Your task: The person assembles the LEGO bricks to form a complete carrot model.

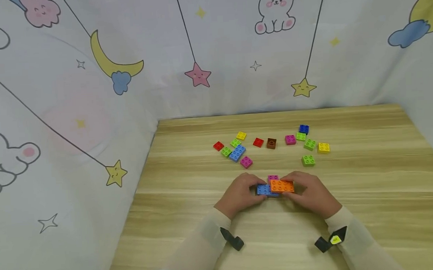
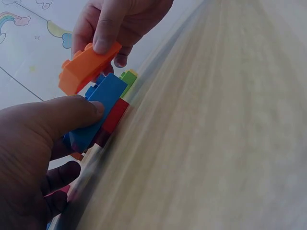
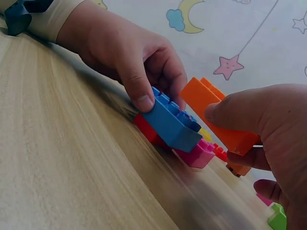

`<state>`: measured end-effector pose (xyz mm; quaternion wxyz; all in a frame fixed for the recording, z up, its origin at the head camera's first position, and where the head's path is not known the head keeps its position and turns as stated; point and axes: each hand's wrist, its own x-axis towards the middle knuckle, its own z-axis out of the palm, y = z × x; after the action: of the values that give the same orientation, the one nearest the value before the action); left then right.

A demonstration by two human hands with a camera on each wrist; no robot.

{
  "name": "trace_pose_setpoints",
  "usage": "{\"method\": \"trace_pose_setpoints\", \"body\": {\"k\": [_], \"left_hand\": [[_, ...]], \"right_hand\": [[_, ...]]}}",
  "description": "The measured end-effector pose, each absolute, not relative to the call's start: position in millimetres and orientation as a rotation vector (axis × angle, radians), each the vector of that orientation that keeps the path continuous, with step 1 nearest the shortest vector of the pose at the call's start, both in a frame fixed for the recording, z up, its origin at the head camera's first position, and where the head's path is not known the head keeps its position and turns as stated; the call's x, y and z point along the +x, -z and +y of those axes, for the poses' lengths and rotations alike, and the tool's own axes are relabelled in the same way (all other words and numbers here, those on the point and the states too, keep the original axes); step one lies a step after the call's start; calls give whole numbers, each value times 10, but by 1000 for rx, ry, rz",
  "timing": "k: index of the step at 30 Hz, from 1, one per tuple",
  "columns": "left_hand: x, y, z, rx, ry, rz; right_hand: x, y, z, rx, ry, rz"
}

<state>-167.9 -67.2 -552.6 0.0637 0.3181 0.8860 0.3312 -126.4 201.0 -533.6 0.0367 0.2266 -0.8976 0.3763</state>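
Note:
My left hand (image 1: 241, 194) grips a long blue building brick (image 1: 263, 190) by its left end, thumb on the near side. A red brick (image 2: 115, 116) shows directly under the blue one in both wrist views. Under the blue brick's other end a pink brick (image 3: 197, 154) shows in the right wrist view. Between thumb and fingers, my right hand (image 1: 309, 191) holds a long orange brick (image 1: 282, 186), tilted over the right part of the blue brick. In the left wrist view the orange brick's studs (image 2: 76, 55) face up and away.
Loose bricks lie farther back on the wooden table (image 1: 177, 233): a second blue one (image 1: 237, 153), a brown one (image 1: 271, 143), a dark blue one (image 1: 304, 129), and several green, red, yellow and pink ones. A printed cloth (image 1: 229, 94) hangs behind the table's back edge.

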Motion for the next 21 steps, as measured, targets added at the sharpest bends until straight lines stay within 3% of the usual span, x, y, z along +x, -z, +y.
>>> {"method": "trace_pose_setpoints", "body": {"k": [21], "left_hand": [[-1686,5538,-671,927,-1003,2679]], "right_hand": [[-1266,5378,1948,816,-1120,-2685]]}}
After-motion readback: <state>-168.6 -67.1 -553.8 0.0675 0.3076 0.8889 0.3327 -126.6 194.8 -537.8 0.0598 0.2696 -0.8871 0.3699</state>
